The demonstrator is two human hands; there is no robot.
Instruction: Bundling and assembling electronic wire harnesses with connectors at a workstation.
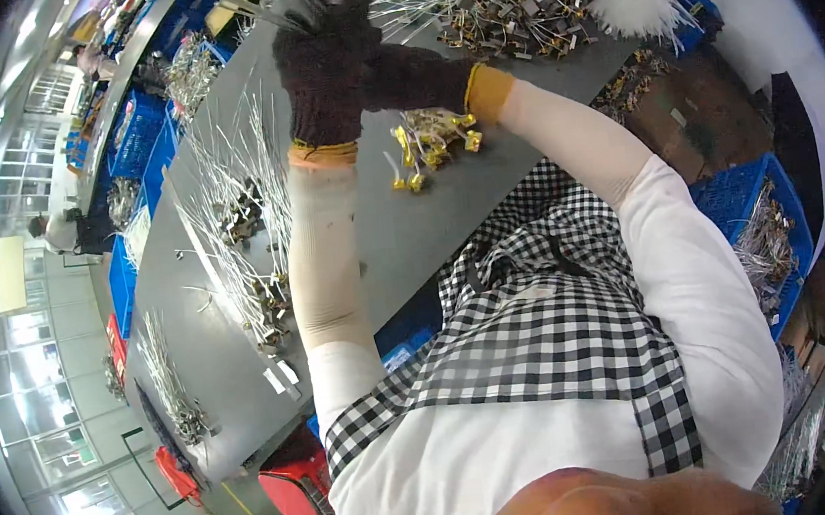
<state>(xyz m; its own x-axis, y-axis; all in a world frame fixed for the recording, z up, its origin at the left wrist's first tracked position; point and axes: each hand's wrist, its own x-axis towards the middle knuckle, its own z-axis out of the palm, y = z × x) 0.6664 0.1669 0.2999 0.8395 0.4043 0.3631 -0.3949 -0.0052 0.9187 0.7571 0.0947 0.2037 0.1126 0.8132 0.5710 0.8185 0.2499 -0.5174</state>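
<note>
My left hand (320, 73), in a dark knitted glove, is raised at the far edge of the table with its fingers closed round a bundle of thin pale strands (294, 9), which is blurred. My right hand (410, 77), gloved alike, presses against the left from the right side; its fingers are hidden there. Below the hands, a small group of yellow-ended pieces with short pale leads (431, 141) lies on the grey table (390, 235). Right of them is a big heap of white wires with dark and yellow ends (528, 8).
More wires with dark ends (249, 214) spread along the table's left, with a smaller bunch (175, 390) nearer its left end. A blue crate of wires (763, 234) stands at right. Blue bins (138, 135) line a shelf at left. A red stool (296, 492) is below the table.
</note>
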